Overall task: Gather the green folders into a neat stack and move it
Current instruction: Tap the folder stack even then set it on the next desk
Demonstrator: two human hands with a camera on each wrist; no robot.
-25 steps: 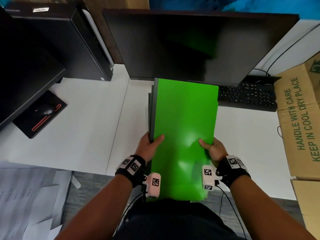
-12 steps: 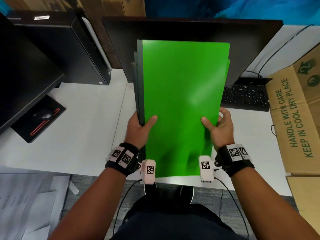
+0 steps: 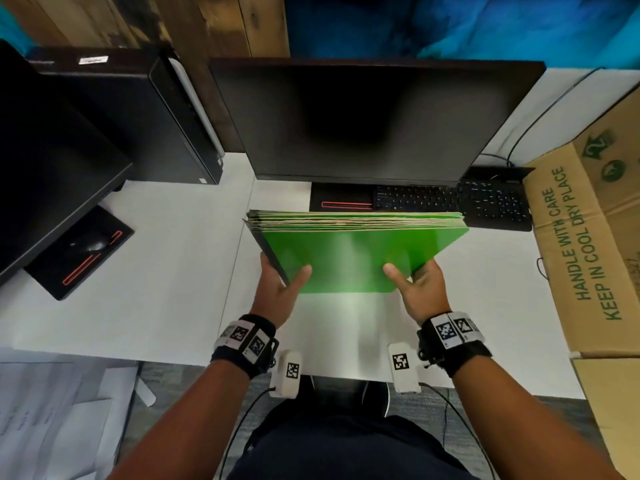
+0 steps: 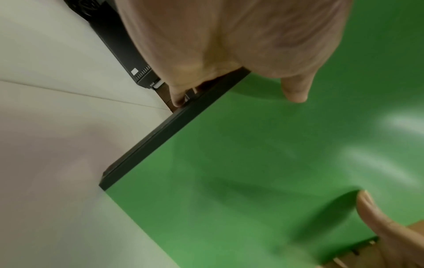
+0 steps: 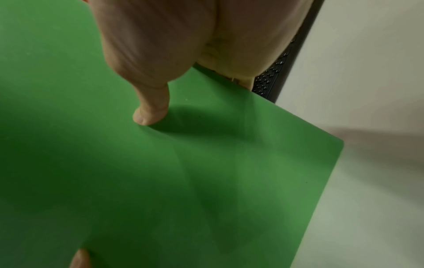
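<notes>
Now that the stack of green folders [image 3: 349,261] has tipped upright at 12 o'clock, both hands [image 3: 280,289] [image 3: 420,289] grasp its sides, likely squaring edges on the table [image 3: 166,271].

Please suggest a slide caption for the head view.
Both hands, left and right, hold the green folder stack upright above the white desk.

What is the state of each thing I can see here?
Folder stack: gathered, tilted up, held at both sides.
Left hand: grips the stack's left edge.
Right hand: grips the stack's right edge.
Monitor: screen dark.
Cardboard box: lying flat.
</notes>
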